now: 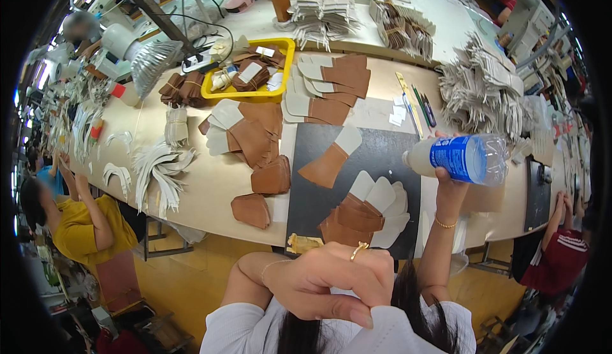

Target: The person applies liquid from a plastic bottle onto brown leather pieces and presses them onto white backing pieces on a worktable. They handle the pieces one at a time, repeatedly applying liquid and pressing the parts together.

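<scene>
In my right hand, raised over the right part of the table, a clear plastic bottle with a blue label lies nearly level, its neck end toward the left and pale liquid inside. My left hand is closed in front of my chest, thumb and fingers pinching the edge of white fabric that looks like a face mask. Beyond it, a black board carries a fanned stack of brown and white glove-shaped pieces and a single such piece.
More brown and white pieces lie left of the board, near a yellow basket. Stacked white gloves stand at the right, beside pens. A lamp overhangs the left side. Co-workers sit left, in a yellow shirt, and right.
</scene>
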`<action>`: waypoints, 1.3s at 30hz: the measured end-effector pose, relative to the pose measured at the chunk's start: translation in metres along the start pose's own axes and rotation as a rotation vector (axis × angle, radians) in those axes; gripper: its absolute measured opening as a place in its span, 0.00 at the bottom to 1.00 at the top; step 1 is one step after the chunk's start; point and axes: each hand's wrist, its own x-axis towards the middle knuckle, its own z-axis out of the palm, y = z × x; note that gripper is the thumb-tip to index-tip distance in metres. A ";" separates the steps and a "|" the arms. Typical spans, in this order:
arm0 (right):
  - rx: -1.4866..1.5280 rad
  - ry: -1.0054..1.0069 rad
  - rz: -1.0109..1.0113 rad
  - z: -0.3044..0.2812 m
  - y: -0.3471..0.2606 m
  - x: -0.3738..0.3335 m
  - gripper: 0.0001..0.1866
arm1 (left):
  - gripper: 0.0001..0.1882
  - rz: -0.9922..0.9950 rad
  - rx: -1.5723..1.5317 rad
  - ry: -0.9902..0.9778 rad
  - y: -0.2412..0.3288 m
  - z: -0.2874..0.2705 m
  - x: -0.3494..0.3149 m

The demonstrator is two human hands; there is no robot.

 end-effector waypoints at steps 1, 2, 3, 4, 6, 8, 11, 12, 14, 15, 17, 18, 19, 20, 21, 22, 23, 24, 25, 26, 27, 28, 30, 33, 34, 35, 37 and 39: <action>0.002 0.001 0.005 0.000 0.001 0.000 0.44 | 0.09 -0.004 -0.020 -0.018 -0.004 -0.001 -0.002; 0.003 0.002 0.010 0.000 0.002 0.000 0.44 | 0.09 0.003 -0.009 -0.011 -0.005 0.000 -0.002; 0.007 0.000 0.012 0.000 0.002 0.001 0.44 | 0.08 0.012 0.006 -0.004 -0.004 -0.001 -0.002; 0.009 0.005 0.017 0.000 0.002 0.000 0.44 | 0.08 0.021 0.021 0.003 -0.003 -0.002 -0.002; 0.016 0.012 0.021 -0.001 0.004 0.001 0.43 | 0.08 -0.002 0.054 -0.022 -0.005 -0.006 -0.002; 0.013 0.016 0.013 -0.002 0.004 0.002 0.43 | 0.08 -0.052 0.247 0.065 -0.009 -0.012 -0.003; 0.009 0.014 -0.009 0.000 0.004 0.007 0.42 | 0.08 -0.312 0.836 0.379 -0.021 -0.031 -0.002; 0.014 0.003 -0.011 0.004 0.003 0.010 0.42 | 0.10 -0.303 1.195 0.457 -0.044 -0.052 -0.011; 0.052 -0.019 -0.022 0.016 0.007 0.014 0.40 | 0.14 -0.299 1.675 0.493 -0.084 -0.094 -0.031; 0.062 -0.071 -0.003 0.021 0.009 0.018 0.38 | 0.14 -0.339 1.705 0.446 -0.101 -0.107 -0.045; 0.042 -0.145 0.003 0.038 0.023 0.023 0.33 | 0.16 -0.419 1.770 0.340 -0.126 -0.128 -0.068; -0.108 -0.203 0.016 0.041 0.032 0.024 0.31 | 0.15 -0.369 1.794 0.324 -0.134 -0.131 -0.074; -0.253 -0.261 0.029 0.046 0.041 0.025 0.29 | 0.16 -0.345 1.802 0.311 -0.138 -0.134 -0.077; -0.250 -0.278 0.027 0.056 0.048 0.024 0.27 | 0.16 -0.321 1.811 0.298 -0.141 -0.136 -0.080; -0.310 -0.358 0.000 0.065 0.048 0.025 0.28 | 0.16 -0.304 1.824 0.296 -0.141 -0.136 -0.083; -0.370 -0.439 -0.028 0.073 0.047 0.025 0.28 | 0.16 -0.305 1.806 0.309 -0.141 -0.136 -0.084; -0.428 -0.520 -0.058 0.079 0.046 0.025 0.29 | 0.16 -0.305 1.787 0.322 -0.141 -0.136 -0.083; -0.441 -0.537 -0.055 0.084 0.049 0.024 0.31 | 0.16 -0.308 1.766 0.341 -0.142 -0.135 -0.083; -0.447 -0.547 -0.032 0.086 0.050 0.023 0.31 | 0.16 -0.323 1.767 0.341 -0.142 -0.135 -0.082; -0.455 -0.557 -0.008 0.087 0.052 0.024 0.32 | 0.15 -0.338 1.768 0.340 -0.141 -0.135 -0.080; -0.462 -0.564 0.020 0.088 0.053 0.023 0.33 | 0.15 -0.356 1.767 0.334 -0.141 -0.135 -0.080; -0.539 -0.576 0.003 0.084 0.056 0.027 0.33 | 0.15 -0.329 1.774 0.342 -0.141 -0.135 -0.081; -0.580 -0.476 -0.042 0.069 0.057 0.043 0.25 | 0.14 -0.270 1.790 0.349 -0.143 -0.136 -0.083; -0.538 -0.292 -0.007 0.060 0.051 0.059 0.17 | 0.13 -0.239 1.776 0.344 -0.143 -0.137 -0.082; -0.356 -0.228 0.034 0.066 0.054 0.057 0.17 | 0.13 -0.239 1.766 0.343 -0.143 -0.138 -0.083; -0.375 -0.286 0.016 0.071 0.053 0.052 0.18 | 0.13 -0.237 1.755 0.341 -0.143 -0.138 -0.083; -0.411 -0.384 -0.015 0.090 0.035 0.037 0.18 | 0.12 -0.264 1.732 0.325 -0.143 -0.138 -0.084; -0.480 -0.475 -0.040 0.098 0.040 0.020 0.26 | 0.13 -0.310 1.711 0.316 -0.141 -0.138 -0.083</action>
